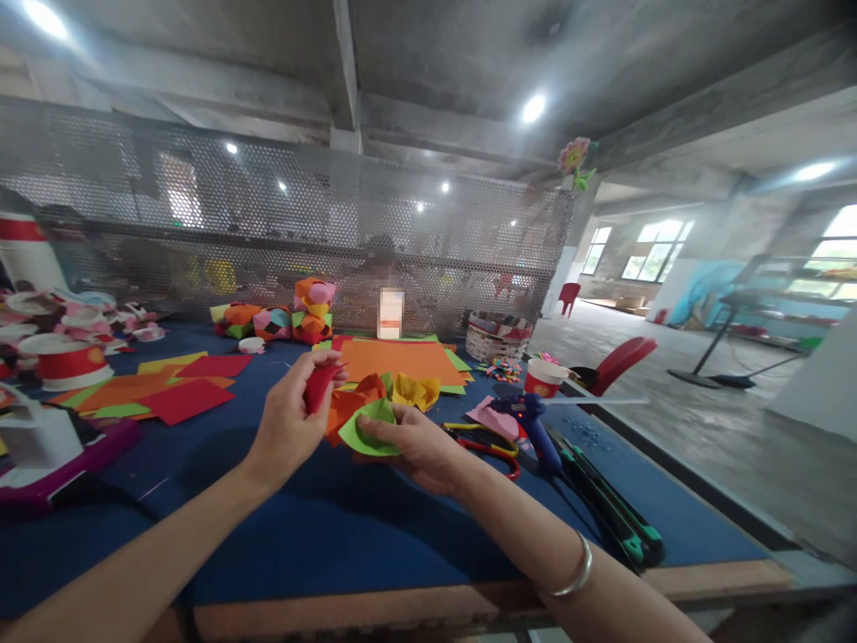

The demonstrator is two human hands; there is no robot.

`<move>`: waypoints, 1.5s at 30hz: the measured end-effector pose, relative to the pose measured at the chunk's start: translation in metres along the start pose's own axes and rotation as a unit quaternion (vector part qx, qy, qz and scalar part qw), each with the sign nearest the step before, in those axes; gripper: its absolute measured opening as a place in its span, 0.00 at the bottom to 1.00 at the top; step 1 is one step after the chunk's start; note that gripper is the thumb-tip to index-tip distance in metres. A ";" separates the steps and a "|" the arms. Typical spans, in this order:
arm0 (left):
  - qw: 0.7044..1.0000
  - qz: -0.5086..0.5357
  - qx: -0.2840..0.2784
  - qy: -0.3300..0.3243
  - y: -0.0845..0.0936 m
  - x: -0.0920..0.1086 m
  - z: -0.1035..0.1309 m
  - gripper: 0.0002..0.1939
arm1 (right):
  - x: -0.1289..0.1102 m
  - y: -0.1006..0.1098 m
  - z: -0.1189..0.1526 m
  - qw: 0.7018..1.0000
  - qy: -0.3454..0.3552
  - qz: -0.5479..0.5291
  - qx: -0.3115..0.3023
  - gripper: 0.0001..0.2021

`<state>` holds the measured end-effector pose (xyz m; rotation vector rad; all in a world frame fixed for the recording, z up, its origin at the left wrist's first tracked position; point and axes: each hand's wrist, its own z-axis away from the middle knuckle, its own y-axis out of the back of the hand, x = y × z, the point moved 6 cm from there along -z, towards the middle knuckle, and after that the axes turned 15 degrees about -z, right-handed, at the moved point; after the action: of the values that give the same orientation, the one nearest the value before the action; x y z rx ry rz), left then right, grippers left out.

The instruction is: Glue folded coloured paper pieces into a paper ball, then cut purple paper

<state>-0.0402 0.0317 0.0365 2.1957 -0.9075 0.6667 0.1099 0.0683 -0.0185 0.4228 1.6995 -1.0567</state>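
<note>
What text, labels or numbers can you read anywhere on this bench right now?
No legible text anywhere.
Red paper cup: pattern only, too blurred to read.
Red and white tub: yellow mark, too small to read.
Blue glue gun: no readable brand.
Paper pieces in the left hand and right hand: plain, unprinted.

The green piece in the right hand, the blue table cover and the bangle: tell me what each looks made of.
Green piece in the right hand: thin matte sheet, probably craft paper or foam; it curls and creases. Blue table cover: matte, soft-looking, likely felt or cloth; no glare. Bangle: shiny silver, apparently metal. Left hand pinches a red piece, similar matte sheet.
</note>
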 end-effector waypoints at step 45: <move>0.965 0.138 -0.191 0.114 -0.030 -0.024 -0.005 0.15 | -0.053 -0.013 0.030 0.735 0.440 0.514 0.045 0.09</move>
<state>-0.0339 0.0618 0.0130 1.6323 -1.1255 0.7831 0.1389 0.0479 0.0327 1.8993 1.7075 -0.0266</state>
